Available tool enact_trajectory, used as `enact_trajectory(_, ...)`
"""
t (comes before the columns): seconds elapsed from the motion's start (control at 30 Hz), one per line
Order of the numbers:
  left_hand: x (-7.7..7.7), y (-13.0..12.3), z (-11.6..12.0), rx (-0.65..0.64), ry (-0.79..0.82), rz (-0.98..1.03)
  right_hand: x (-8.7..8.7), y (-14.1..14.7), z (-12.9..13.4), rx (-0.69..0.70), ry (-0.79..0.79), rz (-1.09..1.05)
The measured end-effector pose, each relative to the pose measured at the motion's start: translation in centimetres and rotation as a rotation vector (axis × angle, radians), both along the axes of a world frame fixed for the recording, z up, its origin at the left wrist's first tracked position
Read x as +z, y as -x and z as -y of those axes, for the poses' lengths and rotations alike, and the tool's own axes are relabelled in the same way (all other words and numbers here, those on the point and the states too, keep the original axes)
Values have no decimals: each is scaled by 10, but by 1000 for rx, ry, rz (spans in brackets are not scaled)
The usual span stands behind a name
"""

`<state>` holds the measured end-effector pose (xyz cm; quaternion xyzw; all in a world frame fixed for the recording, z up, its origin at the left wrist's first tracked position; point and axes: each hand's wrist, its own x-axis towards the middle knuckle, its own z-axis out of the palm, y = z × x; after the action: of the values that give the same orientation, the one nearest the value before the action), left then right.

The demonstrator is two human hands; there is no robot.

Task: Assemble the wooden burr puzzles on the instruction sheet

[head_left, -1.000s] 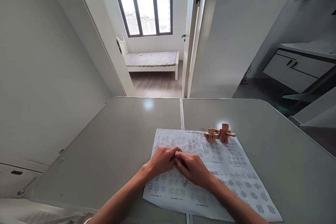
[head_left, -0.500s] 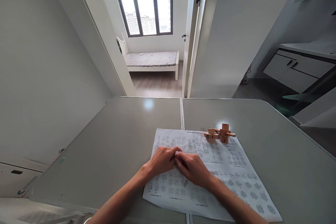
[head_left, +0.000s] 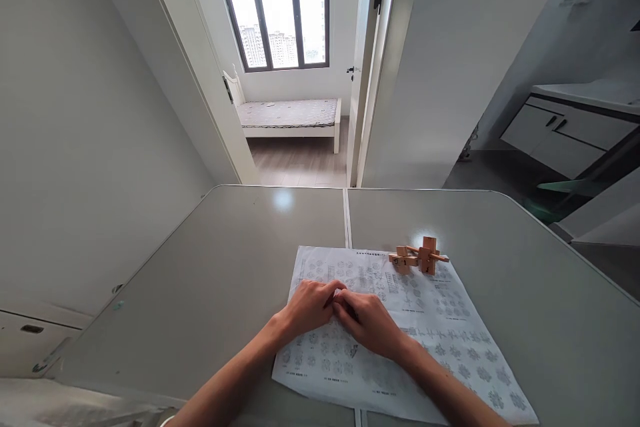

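Note:
A large white sheet, printed with rows of small diagrams, lies on the table beneath both hands. My left hand rests on it with the fingers curled in. My right hand meets it fingertip to fingertip, its fingers curled too. Whatever may lie between the fingers is hidden. On the sheet's far right part, apart from my hands, sit interlocked wooden puzzle pieces: a taller cross-shaped cluster and a lower one with dark marks on it.
The grey table has a pale seam down its middle. Beyond its far edge a doorway opens on a room with a bed and a window. A white cabinet stands at the right.

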<state>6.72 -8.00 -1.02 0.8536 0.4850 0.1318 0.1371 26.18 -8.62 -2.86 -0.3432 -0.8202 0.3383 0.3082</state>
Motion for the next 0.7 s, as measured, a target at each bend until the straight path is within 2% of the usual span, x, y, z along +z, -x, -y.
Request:
enact_trajectory(0.17,-3,0,0,-1,-15,-13,4,0,-2,-13,86,-57)
enact_trajectory(0.3,-2,0,0,1,-32,-17,8,-1,-5,-39,265,-208)
enact_trajectory(0.47,2,-2,1,7,-48,-14,15,-10,-18,-84,563,-555)
enact_trajectory(0.6,2,-2,1,-4,-47,-1,24,-31,-37,-221,696,-942)
enact_trajectory(0.7,1,-2,0,-7,-46,4,28,-53,-49,-240,760,-1192)
